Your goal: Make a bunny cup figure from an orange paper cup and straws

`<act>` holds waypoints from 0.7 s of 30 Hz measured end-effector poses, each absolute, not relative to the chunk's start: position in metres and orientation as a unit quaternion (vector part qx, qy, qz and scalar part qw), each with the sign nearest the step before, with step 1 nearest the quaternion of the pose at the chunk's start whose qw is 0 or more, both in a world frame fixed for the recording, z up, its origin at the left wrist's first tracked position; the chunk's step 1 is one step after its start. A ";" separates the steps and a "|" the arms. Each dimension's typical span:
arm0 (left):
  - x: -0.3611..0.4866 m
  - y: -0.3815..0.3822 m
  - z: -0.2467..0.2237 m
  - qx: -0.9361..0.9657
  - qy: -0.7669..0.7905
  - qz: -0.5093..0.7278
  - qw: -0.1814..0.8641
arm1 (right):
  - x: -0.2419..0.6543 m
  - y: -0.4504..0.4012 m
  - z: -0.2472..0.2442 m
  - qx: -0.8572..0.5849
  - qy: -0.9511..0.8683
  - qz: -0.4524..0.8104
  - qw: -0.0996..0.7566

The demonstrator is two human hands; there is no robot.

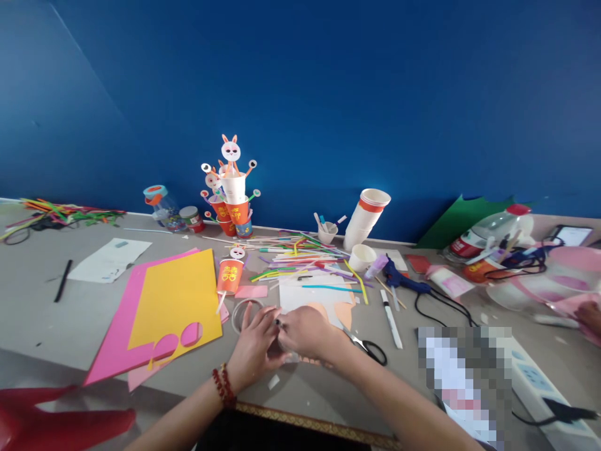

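My left hand [257,344], with a beaded bracelet [224,386] at the wrist, has its fingers bent around something at the desk's front. Against it presses my right hand [307,335], closed in a pinch. A small dark spot shows between the fingers, but what both hands hold is hidden. A roll of clear tape [237,315] lies just behind my left fingers. Peach paper [346,315] and white paper [293,290] lie behind and beside my right hand. Scissors with black handles [373,352] rest near my right forearm.
Yellow card [176,294] and pink card [115,341] lie left. Paper-cup rabbit figures [237,210] stand at the back. Straws [305,254], stacked cups [369,216], a marker [391,319], a blue glue gun [404,280] and a power strip [533,376] spread rightward. Another person's hand [589,318] shows far right.
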State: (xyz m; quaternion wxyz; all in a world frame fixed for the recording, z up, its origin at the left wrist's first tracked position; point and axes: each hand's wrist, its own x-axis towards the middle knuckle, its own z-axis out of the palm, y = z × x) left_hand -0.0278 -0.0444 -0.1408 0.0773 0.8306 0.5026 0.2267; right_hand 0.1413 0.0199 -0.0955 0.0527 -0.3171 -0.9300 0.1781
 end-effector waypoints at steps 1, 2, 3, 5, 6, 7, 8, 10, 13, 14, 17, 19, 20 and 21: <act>-0.028 -0.044 -0.141 0.830 0.504 0.227 0.078 | 0.140 0.022 -0.094 -0.324 -0.926 0.187 0.054; -0.028 -0.044 -0.142 0.828 0.505 0.228 0.079 | 0.138 0.025 -0.093 -0.331 -0.921 0.197 0.056; -0.028 -0.044 -0.142 0.827 0.507 0.230 0.078 | 0.137 0.027 -0.091 -0.337 -0.916 0.210 0.058; -0.028 -0.045 -0.142 0.825 0.510 0.232 0.077 | 0.136 0.031 -0.089 -0.347 -0.904 0.241 0.065; -0.028 -0.045 -0.142 0.825 0.510 0.232 0.079 | 0.137 0.033 -0.088 -0.352 -0.897 0.259 0.068; -0.028 -0.045 -0.142 0.825 0.510 0.230 0.082 | 0.138 0.034 -0.089 -0.359 -0.888 0.277 0.072; -0.028 -0.045 -0.141 0.826 0.509 0.227 0.086 | 0.140 0.035 -0.090 -0.367 -0.878 0.297 0.077; -0.028 -0.044 -0.140 0.828 0.506 0.221 0.098 | 0.146 0.035 -0.095 -0.384 -0.857 0.332 0.087; -0.029 -0.044 -0.139 0.827 0.508 0.215 0.109 | 0.156 0.031 -0.104 -0.404 -0.829 0.369 0.110; -0.029 -0.044 -0.138 0.826 0.510 0.215 0.112 | 0.159 0.029 -0.107 -0.410 -0.822 0.377 0.120; -0.029 -0.044 -0.138 0.826 0.510 0.213 0.115 | 0.166 0.021 -0.111 -0.422 -0.806 0.389 0.147; -0.029 -0.044 -0.139 0.827 0.508 0.211 0.114 | 0.167 0.016 -0.112 -0.424 -0.801 0.391 0.161; -0.029 -0.044 -0.139 0.828 0.507 0.211 0.113 | 0.168 0.014 -0.111 -0.423 -0.800 0.391 0.168; -0.029 -0.044 -0.139 0.828 0.508 0.211 0.112 | 0.167 0.013 -0.111 -0.422 -0.800 0.391 0.174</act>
